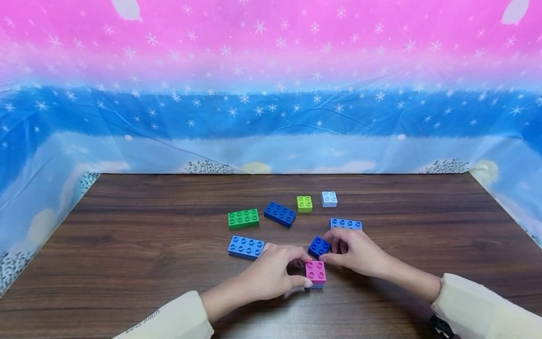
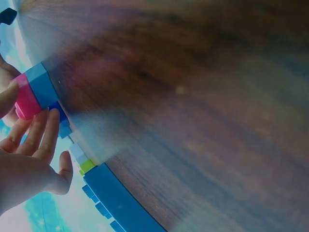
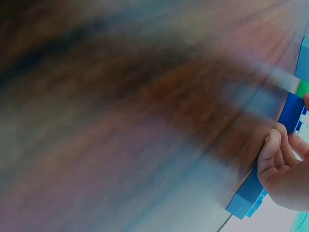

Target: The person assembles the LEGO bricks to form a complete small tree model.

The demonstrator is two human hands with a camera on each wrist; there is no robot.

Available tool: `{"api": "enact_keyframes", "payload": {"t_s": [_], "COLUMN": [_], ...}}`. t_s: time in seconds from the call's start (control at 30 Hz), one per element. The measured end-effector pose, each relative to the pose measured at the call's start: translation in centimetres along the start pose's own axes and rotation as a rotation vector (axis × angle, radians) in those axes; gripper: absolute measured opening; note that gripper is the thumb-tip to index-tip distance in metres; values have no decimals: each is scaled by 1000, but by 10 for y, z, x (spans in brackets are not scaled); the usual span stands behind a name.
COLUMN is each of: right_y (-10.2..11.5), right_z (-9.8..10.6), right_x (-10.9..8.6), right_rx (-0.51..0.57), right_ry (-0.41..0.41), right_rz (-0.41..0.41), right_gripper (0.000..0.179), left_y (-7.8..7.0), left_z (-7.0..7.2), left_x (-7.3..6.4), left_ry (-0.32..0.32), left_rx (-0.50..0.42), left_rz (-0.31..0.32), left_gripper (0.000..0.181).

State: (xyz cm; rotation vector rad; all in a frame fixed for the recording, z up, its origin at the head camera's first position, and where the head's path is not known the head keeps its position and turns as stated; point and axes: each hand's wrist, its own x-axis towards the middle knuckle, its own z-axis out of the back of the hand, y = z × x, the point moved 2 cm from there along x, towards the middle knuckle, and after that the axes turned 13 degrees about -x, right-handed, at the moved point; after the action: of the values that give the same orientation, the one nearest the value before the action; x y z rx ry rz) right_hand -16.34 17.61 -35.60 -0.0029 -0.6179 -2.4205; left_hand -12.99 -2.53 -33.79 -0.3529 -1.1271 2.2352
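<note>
My left hand [image 1: 275, 270] pinches a small pink brick [image 1: 315, 272] between thumb and fingers. The pink brick sits stacked on a lighter blue brick [image 1: 315, 285], whose side shows broadly in the left wrist view, beside the fingertips. Just behind this stack is a square dark blue brick [image 1: 319, 246] with studs up. The thumb and index finger of my right hand [image 1: 357, 252] pinch it at its right side. In the right wrist view, the fingertips are at the end of the dark blue brick [image 3: 290, 111]. The curled fingers partly hide one another.
A long light blue brick [image 1: 246, 247] lies left of the left hand; another long blue brick [image 1: 346, 223] is partly behind the right hand. Farther back are a green brick [image 1: 243, 219], a long dark blue brick [image 1: 280, 214], a lime brick [image 1: 304, 204] and a pale blue brick [image 1: 329, 199].
</note>
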Motion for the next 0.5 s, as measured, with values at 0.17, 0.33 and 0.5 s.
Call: {"api": "enact_keyframes", "payload": {"t_s": [0.17, 0.33, 0.5], "right_y": [-1, 0, 1], "right_z": [3, 6, 12], "right_x": [-2, -4, -5], "right_rx": [-7, -16, -1], "right_ry": [8, 14, 32], "right_rz": [18, 40, 42], "right_gripper": [21, 22, 25], "left_y": [0, 0, -1], "left_z": [0, 0, 1], "left_x": [0, 1, 1], "left_ry": [3, 3, -3], "left_rx": [9, 13, 22], "left_rz": [5, 7, 6], "left_gripper": [25, 25, 25]}}
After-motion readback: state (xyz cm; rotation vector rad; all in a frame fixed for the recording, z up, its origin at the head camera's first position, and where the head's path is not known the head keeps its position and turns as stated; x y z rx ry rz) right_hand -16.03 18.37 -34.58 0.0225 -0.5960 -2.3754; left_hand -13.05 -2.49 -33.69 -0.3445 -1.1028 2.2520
